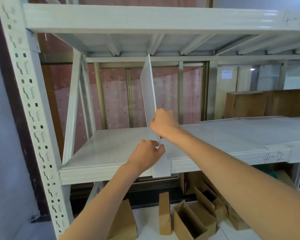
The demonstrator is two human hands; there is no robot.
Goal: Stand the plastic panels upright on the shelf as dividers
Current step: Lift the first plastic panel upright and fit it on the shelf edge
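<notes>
A translucent white plastic panel (148,90) stands upright on the white metal shelf (102,151), running front to back, its top reaching the underside of the shelf above. My right hand (163,122) grips the panel's front edge about halfway down. My left hand (148,153) pinches the panel's lower front corner, just above a white tab (161,168) that hangs over the shelf's front lip. More flat plastic panels (249,129) lie stacked on the shelf to the right.
A perforated white upright (33,118) stands at left, with a diagonal brace (73,108) behind it. Cardboard boxes (265,104) sit at the shelf's back right. Several open cardboard boxes (189,220) lie on the floor below. The upper shelf beam (145,18) crosses overhead.
</notes>
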